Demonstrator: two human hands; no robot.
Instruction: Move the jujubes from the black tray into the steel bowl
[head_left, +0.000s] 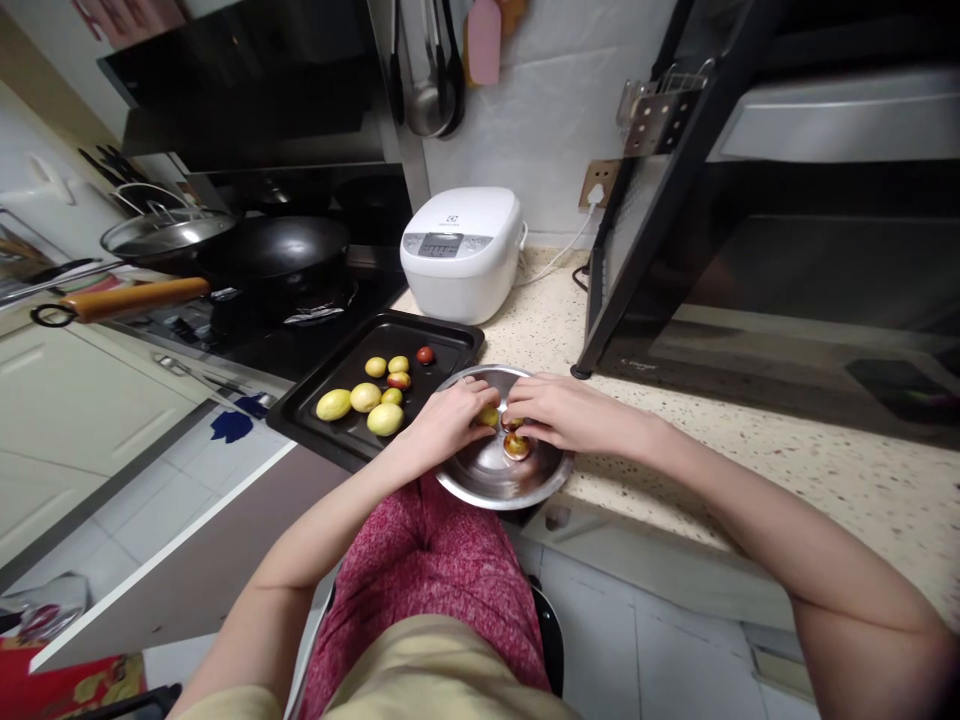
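Note:
A steel bowl (517,492) sits at the counter's front edge, and both my hands are inside its rim. My left hand (459,415) has its fingers closed round a small yellow-green fruit (488,416). From the right, my right hand (551,408) pinches a small reddish-brown fruit (512,424), partly covered by the fingers. Just below it in the bowl lies a red-and-yellow jujube-like fruit (516,446). Left of the bowl, a black baking tray (442,335) bears several yellow fruits (385,419), a red-and-yellow one (398,380) and a small red one (425,355).
Behind the tray stands a white rice cooker (461,255), plugged into a wall socket (598,184). A large black oven (795,290) takes up the right side. On the stove at left, a wok (277,245) has its wooden handle (135,299) pointing outward. Ladles (429,105) hang above.

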